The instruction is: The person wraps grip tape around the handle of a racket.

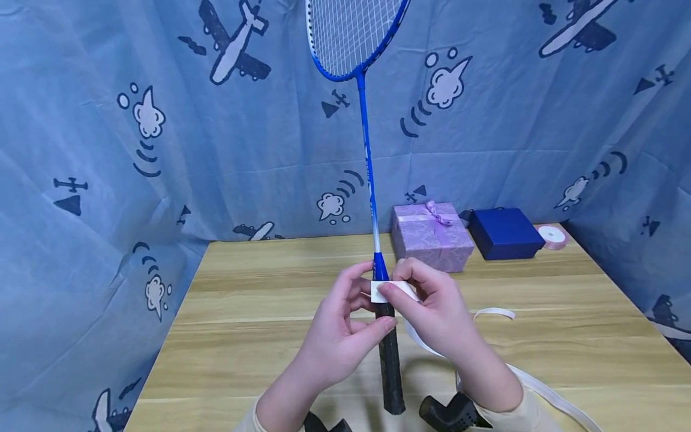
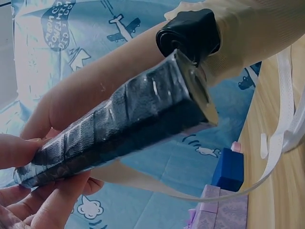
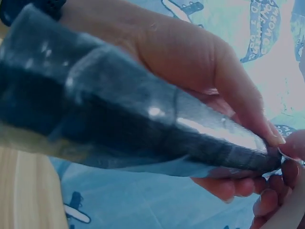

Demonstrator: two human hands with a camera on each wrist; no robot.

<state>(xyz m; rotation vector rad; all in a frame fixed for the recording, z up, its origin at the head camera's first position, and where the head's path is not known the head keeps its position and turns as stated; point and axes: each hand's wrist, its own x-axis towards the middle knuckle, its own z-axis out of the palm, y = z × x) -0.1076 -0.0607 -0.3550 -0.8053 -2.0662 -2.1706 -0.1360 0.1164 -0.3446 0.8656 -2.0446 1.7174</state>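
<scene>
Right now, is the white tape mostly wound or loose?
Mostly loose: the tape crosses the handle near its top; the rest trails away.

Your wood-grain table (image 1: 259,318) carries a purple gift box (image 1: 432,246) just beyond your right hand (image 1: 434,300); a dark blue box (image 1: 506,235) and a pink-and-white roll (image 1: 552,236) sit farther right. Part of the white strip (image 1: 555,396) lies to that hand's right.

Passage over left table (image 1: 243,312); white ribbon (image 1: 553,396) (trailing) obstructs right.
</scene>
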